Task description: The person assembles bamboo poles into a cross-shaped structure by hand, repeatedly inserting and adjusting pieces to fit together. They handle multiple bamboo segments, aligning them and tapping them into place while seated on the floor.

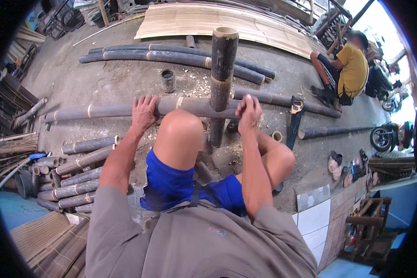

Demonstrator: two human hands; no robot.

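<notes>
One long bamboo pole (118,109) runs left–right in front, crossing one upright bamboo tube (223,60). The left hand (145,112) lies directly on it, fingers spread, unclenched; the right hand (249,111) is at its right end — fingers curled, grip unclear. Beyond: one can (168,84), one saw (293,127), two dark poles (167,56).

No legible text; small emblem (217,231) on grey-brown shirt (185,252) unreadable.
</notes>
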